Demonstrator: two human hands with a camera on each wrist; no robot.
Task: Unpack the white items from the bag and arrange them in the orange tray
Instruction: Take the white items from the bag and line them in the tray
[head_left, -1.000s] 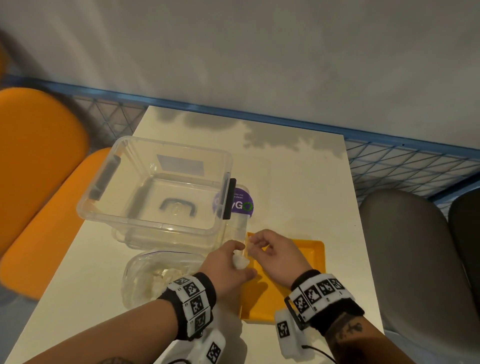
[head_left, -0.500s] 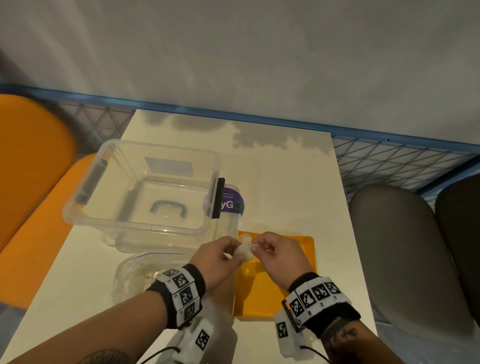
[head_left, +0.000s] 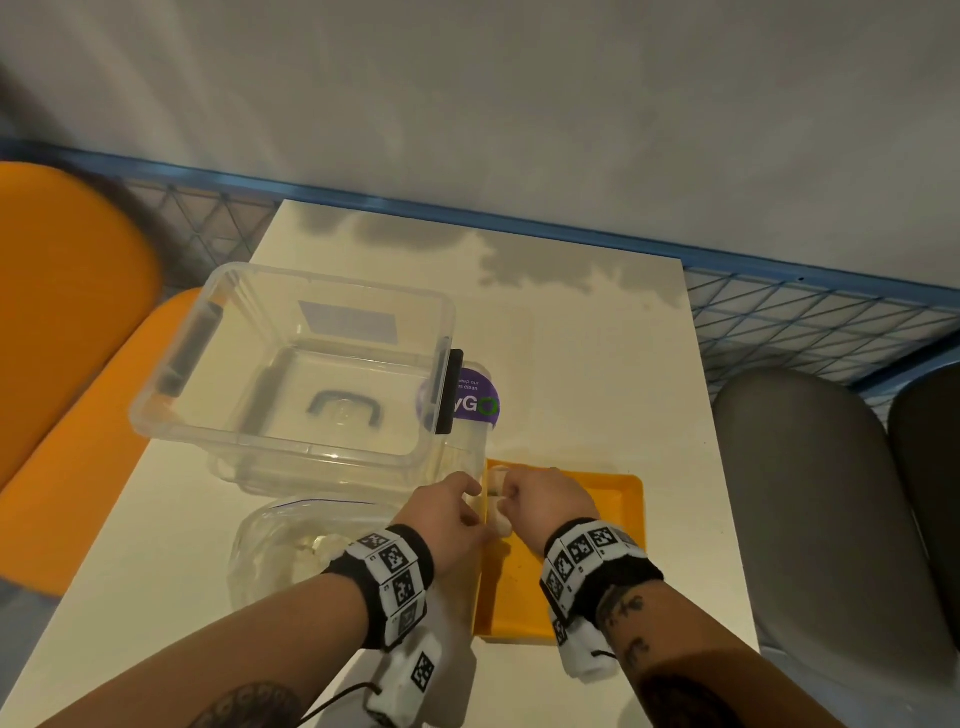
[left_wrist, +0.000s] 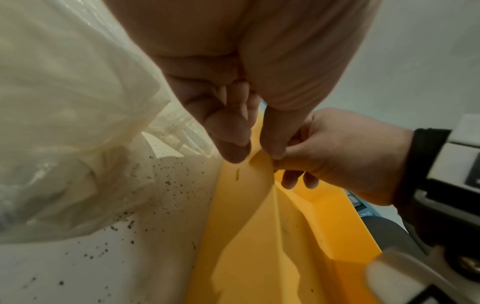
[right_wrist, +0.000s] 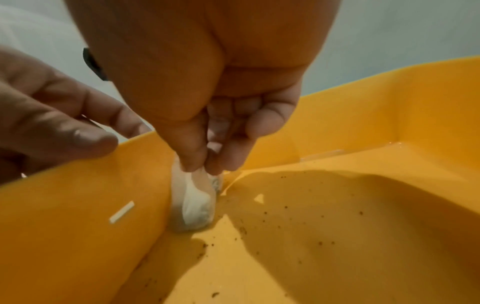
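right hand (right_wrist: 207, 115) pinching a small white item (right_wrist: 193, 202) by its top, thumb and forefinger closed narrow on the crumpled upper edge, lower end touching or nearly touching the floor of the orange tray (right_wrist: 363, 115), right against the tray's inner wall on the thumb side of that hand. left hand (head_left: 447, 514) just beside the right, fingers loosely curled over the tray's near-left rim; whether holding anything cannot be told from the wrist view, looks empty there. clear plastic bag (head_left: 291, 545) lying on the table (head_left: 597, 364) beyond the left hand's outer side, more pale items dimly visible inside, so most of the unpacking judged not yet done.

risks from here, as judgement only:
- item soft and pouch-like, gripped only at a thin top edge: could tear or slip free if lifted or tugged sideways
- released while leaning on the wall: likely to slump or tip rather than lie flat, spoiling a tidy row
- dark specks scattered on tray floor and table: possibly leaking contents, more squeezing could spill more
- left fingers resting on the light tray's rim: a push could slide or tilt it
- clear storage box (head_left: 291, 374) close ahead of both hands' fingertips: easy to knock when reaching back toward the bag
- bag limp and open: could sag or shed items when reached into one-handed
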